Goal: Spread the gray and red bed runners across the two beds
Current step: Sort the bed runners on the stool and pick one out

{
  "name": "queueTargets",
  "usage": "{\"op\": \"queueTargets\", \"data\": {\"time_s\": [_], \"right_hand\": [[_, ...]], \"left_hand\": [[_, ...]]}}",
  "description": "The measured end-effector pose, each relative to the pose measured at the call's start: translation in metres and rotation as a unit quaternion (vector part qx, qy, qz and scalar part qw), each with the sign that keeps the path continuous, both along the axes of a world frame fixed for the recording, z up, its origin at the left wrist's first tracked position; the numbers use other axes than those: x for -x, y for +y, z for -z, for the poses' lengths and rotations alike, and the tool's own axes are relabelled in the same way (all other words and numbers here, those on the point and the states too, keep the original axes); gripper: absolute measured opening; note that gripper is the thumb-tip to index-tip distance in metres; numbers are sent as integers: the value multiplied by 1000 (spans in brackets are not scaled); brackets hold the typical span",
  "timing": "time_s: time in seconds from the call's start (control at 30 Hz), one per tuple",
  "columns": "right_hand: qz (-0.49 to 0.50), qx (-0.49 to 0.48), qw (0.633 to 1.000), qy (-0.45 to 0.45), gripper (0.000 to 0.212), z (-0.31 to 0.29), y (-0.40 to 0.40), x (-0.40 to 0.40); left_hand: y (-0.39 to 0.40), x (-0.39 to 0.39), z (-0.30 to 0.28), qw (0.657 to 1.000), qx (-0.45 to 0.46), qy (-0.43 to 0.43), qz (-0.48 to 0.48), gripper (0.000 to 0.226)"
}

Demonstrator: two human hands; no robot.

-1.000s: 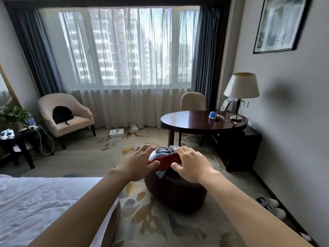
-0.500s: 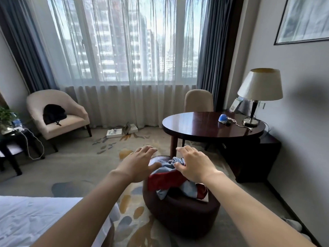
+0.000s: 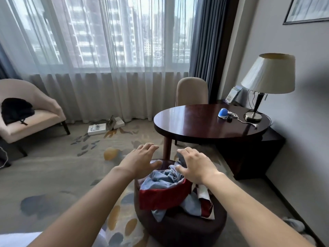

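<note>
Bunched bed runners [image 3: 165, 189] overhanging ottoman [image 3: 179, 227] edge

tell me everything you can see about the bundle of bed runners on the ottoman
The bed runners lie crumpled in a loose heap on the dark brown round ottoman. Pale gray-blue fabric is bunched on top, with a glossy, satin-like red band folded across the front and a red and white end trailing down the right side. The right hand touches the top; the left hand hovers alongside.

both bare forearms stretched forward, left hand [image 3: 140, 158] palm down, fingers spread and relaxed, right hand [image 3: 194, 165] palm down, fingers bent downward, hands near each other, not touching
</note>
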State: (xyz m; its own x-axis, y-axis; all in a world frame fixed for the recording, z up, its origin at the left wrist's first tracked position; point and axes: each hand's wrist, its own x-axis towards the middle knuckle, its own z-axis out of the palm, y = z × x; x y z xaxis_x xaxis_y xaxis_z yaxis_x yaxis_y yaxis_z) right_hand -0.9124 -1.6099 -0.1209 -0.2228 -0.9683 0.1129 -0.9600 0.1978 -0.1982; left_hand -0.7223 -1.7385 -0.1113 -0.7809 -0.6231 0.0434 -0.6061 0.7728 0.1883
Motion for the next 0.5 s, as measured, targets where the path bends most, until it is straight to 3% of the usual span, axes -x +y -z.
{"op": "queueTargets", "data": {"time_s": [0.5], "right_hand": [[11, -114, 992, -45, 66, 135, -185, 134]], "left_hand": [[-188, 163, 127, 994, -79, -65, 24, 65]]}}
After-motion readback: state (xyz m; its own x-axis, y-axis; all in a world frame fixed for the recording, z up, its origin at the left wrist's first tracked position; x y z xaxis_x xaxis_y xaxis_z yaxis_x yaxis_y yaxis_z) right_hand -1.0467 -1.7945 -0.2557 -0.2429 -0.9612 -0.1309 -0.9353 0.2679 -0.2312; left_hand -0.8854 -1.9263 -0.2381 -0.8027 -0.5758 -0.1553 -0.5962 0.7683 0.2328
